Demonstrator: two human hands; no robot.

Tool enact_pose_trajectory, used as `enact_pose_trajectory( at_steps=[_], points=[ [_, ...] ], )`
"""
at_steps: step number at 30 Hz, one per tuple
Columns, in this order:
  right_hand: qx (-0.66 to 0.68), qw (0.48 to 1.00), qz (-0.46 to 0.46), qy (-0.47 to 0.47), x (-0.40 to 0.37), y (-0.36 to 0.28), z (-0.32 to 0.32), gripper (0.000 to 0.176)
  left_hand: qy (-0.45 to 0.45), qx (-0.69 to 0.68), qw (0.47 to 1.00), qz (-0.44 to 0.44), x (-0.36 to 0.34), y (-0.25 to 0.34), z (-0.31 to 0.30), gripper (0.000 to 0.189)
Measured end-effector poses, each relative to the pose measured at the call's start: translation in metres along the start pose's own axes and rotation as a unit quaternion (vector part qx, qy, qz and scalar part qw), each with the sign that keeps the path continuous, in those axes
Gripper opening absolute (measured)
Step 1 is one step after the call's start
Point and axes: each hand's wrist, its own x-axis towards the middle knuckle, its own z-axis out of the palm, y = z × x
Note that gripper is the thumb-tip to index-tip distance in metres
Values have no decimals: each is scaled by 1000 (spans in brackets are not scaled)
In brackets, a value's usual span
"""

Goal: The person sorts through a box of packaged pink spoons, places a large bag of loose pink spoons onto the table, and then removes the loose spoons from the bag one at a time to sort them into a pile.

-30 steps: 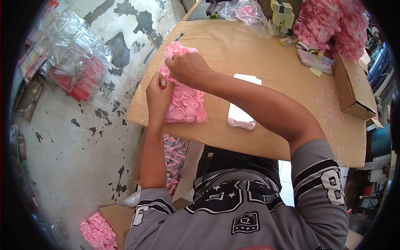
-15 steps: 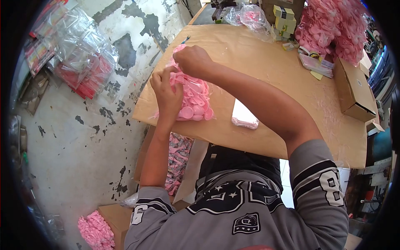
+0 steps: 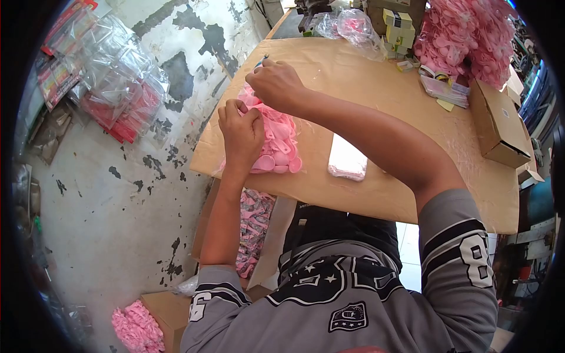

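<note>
A clear plastic bag of pink plastic pieces (image 3: 278, 144) lies at the left end of a table covered in brown paper (image 3: 376, 88). My left hand (image 3: 240, 130) is closed on the bag's near left side. My right hand (image 3: 275, 82) pinches the bag's far end near the table's left edge, next to a small blue pen (image 3: 259, 60). The top of the bag is hidden under my right hand.
A flat white packet (image 3: 347, 157) lies right of the bag. A heap of pink pieces (image 3: 465, 35), small yellow boxes (image 3: 397, 23) and a cardboard box (image 3: 500, 123) stand at the back right. An open carton of packed pink bags (image 3: 252, 226) sits below the table. Clear bags (image 3: 106, 76) lie on the floor.
Both hands have shifted along the bag: my right hand moved toward the bag's far end, my left hand closed into a fist on its side. The camera view shifted slightly.
</note>
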Motion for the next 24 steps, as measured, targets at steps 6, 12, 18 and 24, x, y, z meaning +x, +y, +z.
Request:
enact_pose_trajectory(
  at_steps=[6, 12, 18, 24],
  points=[
    [84, 995, 48, -11, 7, 16, 14, 8, -7, -10, 999, 40, -8, 3, -7, 9],
    [121, 989, 77, -29, 17, 29, 19, 9, 8, -48, 996, 79, -5, -3, -5, 11],
    [80, 996, 39, -12, 21, 43, 31, 15, 2, -38, 998, 53, -16, -13, -1, 10],
    [15, 999, -15, -27, 40, 65, 27, 10, -16, -44, 996, 81, -21, -11, -9, 11]
  ],
)
